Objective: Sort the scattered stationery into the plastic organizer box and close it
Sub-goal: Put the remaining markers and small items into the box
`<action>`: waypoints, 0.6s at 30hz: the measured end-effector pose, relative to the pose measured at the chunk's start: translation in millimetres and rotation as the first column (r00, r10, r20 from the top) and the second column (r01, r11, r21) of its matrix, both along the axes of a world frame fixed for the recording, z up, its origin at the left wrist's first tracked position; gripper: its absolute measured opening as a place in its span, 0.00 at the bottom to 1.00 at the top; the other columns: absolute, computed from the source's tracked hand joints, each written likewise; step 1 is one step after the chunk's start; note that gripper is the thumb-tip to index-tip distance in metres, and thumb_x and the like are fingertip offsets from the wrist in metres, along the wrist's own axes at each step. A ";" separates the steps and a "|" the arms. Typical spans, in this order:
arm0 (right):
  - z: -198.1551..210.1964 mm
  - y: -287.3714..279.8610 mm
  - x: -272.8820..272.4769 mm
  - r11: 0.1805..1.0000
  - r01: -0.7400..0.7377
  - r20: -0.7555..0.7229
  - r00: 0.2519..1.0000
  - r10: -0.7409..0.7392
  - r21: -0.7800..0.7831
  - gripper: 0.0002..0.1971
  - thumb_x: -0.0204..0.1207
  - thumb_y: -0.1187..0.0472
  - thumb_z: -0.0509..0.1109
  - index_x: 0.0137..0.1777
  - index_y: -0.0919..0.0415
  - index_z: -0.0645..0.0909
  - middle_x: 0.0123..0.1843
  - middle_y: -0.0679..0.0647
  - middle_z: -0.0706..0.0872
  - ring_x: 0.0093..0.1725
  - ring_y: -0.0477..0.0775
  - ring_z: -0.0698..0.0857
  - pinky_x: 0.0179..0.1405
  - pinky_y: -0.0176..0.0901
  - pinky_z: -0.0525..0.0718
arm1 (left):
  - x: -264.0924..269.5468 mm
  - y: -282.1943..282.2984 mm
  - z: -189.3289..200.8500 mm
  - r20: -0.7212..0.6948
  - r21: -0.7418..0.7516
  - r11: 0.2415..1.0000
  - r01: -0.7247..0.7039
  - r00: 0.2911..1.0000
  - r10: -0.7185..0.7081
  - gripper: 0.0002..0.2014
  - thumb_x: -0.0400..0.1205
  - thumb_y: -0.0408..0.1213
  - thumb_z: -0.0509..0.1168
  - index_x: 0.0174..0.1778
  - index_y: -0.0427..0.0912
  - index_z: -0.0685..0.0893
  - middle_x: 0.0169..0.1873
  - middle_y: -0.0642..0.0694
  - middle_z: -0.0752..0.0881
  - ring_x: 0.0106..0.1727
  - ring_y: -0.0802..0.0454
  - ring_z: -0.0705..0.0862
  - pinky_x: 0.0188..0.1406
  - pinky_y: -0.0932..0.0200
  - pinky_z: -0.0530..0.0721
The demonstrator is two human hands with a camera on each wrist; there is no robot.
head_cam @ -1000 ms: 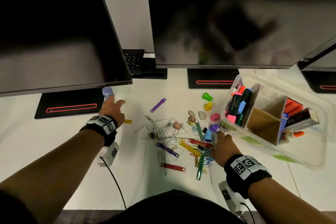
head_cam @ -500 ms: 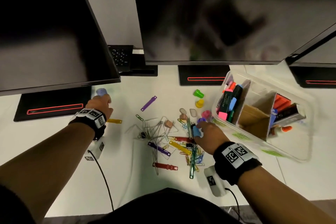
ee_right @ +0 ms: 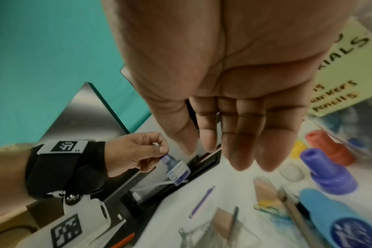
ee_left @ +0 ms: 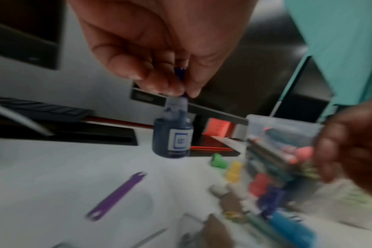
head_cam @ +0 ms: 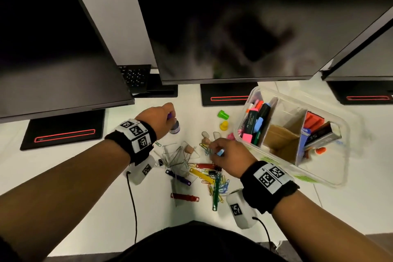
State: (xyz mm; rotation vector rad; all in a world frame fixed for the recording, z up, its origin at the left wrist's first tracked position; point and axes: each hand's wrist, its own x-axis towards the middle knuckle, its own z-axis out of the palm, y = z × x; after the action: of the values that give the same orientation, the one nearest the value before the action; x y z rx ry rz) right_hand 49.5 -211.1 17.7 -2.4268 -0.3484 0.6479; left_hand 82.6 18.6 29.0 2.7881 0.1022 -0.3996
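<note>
Now the left hand (head_cam: 158, 120) is lifted above the desk (head_cam: 85, 176), a little left of the centre of the head view, and its fingertips (ee_left: 170, 87) pinch the top of a small bottle (ee_left: 172, 137). The bottle is dark blue with a white label and hangs free from the fingers, not touching the desk; in the left wrist view it is at the centre of the frame.

The right hand (head_cam: 228, 156) is over the pile of paper clips (head_cam: 214, 178) at the centre of the head view. In the right wrist view its fingers (ee_right: 242, 134) point down, straight and close together, with the palm bare, and a blue cap-like piece (head_cam: 220, 152) shows at its edge in the head view; whether the hand holds that piece I cannot tell.

The box (head_cam: 331, 178) is open at the right of the head view, just beside the right hand. Markers (head_cam: 256, 122) stand in its left compartment, the middle one has a brown cardboard lining, and the right one holds orange and dark items. Green (head_cam: 222, 115) and yellow (head_cam: 224, 126) pieces lie on the desk between the hands and the box. A purple strip (ee_left: 117, 196) lies at the lower left of the left wrist view.
</note>
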 end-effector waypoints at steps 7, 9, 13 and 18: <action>26.1 -7.0 5.0 0.979 0.097 0.097 0.988 -0.116 0.180 0.25 0.69 0.55 0.77 0.67 0.55 0.77 0.56 0.50 0.83 0.43 0.47 0.77 0.46 0.35 0.73 | -9.1 -73.5 52.8 0.051 -0.200 0.938 0.285 0.959 -0.280 0.03 0.81 0.45 0.64 0.48 0.52 0.78 0.27 0.54 0.77 0.32 0.53 0.76 0.31 0.62 0.71; 30.3 -14.5 1.2 0.966 0.126 0.116 0.981 -0.155 0.226 0.20 0.71 0.55 0.76 0.61 0.57 0.78 0.49 0.50 0.83 0.43 0.48 0.78 0.43 0.35 0.72 | -9.5 -88.7 57.1 0.080 -0.296 0.895 0.333 0.943 -0.324 0.03 0.80 0.44 0.65 0.43 0.56 0.76 0.30 0.47 0.83 0.32 0.51 0.79 0.34 0.61 0.75; 35.7 -31.3 -6.2 0.933 0.195 0.163 0.954 -0.252 0.301 0.11 0.75 0.54 0.72 0.52 0.55 0.74 0.43 0.48 0.81 0.42 0.48 0.79 0.40 0.36 0.72 | -6.7 -116.0 57.6 0.194 -0.446 0.825 0.348 0.937 -0.290 0.05 0.81 0.39 0.64 0.51 0.53 0.77 0.24 0.51 0.77 0.27 0.57 0.73 0.32 0.64 0.72; 51.1 -78.4 -4.5 0.802 0.384 0.186 0.841 -0.508 0.458 0.08 0.81 0.53 0.62 0.54 0.56 0.74 0.39 0.46 0.83 0.40 0.41 0.83 0.44 0.36 0.81 | 5.4 -142.7 47.3 0.253 -0.357 0.856 0.374 0.921 -0.297 0.12 0.83 0.39 0.60 0.62 0.49 0.76 0.44 0.52 0.84 0.46 0.54 0.81 0.44 0.66 0.75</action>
State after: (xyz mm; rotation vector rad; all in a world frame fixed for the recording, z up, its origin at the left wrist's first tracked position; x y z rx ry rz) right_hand 45.0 -289.5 68.8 -2.0815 -0.0021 -0.0190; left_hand 88.0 -124.1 76.4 2.4112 -0.4711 -0.2019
